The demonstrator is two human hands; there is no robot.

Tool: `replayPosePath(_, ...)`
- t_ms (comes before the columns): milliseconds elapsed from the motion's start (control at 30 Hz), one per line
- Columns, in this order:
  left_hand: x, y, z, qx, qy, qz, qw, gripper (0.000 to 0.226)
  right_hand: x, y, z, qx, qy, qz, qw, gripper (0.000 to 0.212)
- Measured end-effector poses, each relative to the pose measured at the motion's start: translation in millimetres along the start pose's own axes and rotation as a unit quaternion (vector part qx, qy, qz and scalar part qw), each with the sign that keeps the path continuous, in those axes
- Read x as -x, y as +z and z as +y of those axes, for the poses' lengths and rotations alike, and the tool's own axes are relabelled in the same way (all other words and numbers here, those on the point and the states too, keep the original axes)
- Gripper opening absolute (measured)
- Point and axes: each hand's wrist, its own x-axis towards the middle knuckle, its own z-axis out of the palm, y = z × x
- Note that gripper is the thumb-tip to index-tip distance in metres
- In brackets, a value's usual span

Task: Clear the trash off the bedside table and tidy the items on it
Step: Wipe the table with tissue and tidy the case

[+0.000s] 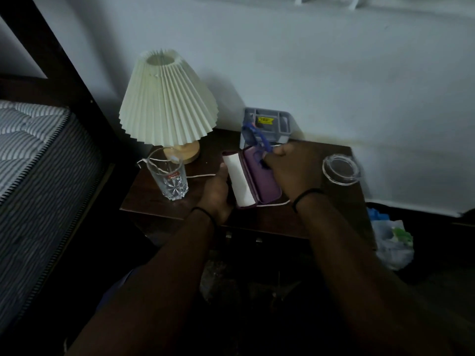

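Glasses (254, 136), blue-framed, are going into the open purple case (257, 179) at the middle of the bedside table (295, 219): we are pinching them in our right hand (290, 167) over the case while our left hand (218, 191) is gripping its white-lined lid. Next, we judge, comes lowering them flat and closing it. Room is tight: tumbler (168, 174) and lamp (167, 98) left, grey organiser (267, 124) behind, glass ashtray (340, 169) near the right edge.
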Motion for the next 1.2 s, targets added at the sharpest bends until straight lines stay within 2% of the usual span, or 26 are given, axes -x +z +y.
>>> replayPosePath(133,3.1,6.1,-5.4,0.051,-0.013,-0.043,0.998,0.053,26.7,15.4,-0.4,0.061,-0.002,0.008,0.998,0.036)
replayPosePath(367,-0.7,10.4,-5.9,0.056,-0.014,-0.052,0.997,0.047,40.9,40.8,6.0,0.127,-0.009,0.041,0.991,0.036)
replayPosePath(533,-3.2,11.8,-9.4,0.069,-0.022,-0.062,0.995,0.055,39.2,44.8,12.6,0.089,-0.01,0.062,0.994,0.028)
replayPosePath(633,-2.2,13.6,-7.8,0.083,-0.016,-0.066,0.994,0.051,35.7,42.7,13.5,-0.036,0.033,0.046,0.998,0.016)
replayPosePath(733,-4.0,15.0,-4.8,0.061,-0.022,-0.06,0.996,0.057,30.5,39.4,13.3,-0.134,0.09,-0.001,0.987,0.022)
replayPosePath(833,-7.5,17.0,-8.9,0.052,-0.009,-0.042,0.998,0.056,31.0,44.2,19.2,-0.094,0.074,-0.04,0.992,0.02)
replayPosePath(933,-8.5,18.4,-11.6,0.049,0.01,-0.037,0.998,0.049,32.1,49.7,23.6,-0.048,0.031,-0.036,0.998,0.014)
replayPosePath(1033,-12.8,15.6,-13.8,0.041,0.02,-0.023,0.999,0.045,32.8,50.8,21.8,0.035,-0.032,-0.022,0.999,0.031)
replayPosePath(1100,-15.4,13.5,-14.7,0.034,0.033,-0.015,0.999,0.046,32.1,48.4,19.0,0.051,-0.031,-0.03,0.998,0.049)
replayPosePath(1167,-15.9,13.0,-14.0,0.029,0.037,-0.008,0.999,0.048,30.6,49.7,21.4,0.041,-0.039,-0.046,0.997,0.052)
replayPosePath(1200,-16.4,12.8,-13.5,0.03,0.038,-0.005,0.999,0.049,29.8,51.7,24.0,0.035,-0.051,-0.049,0.997,0.047)
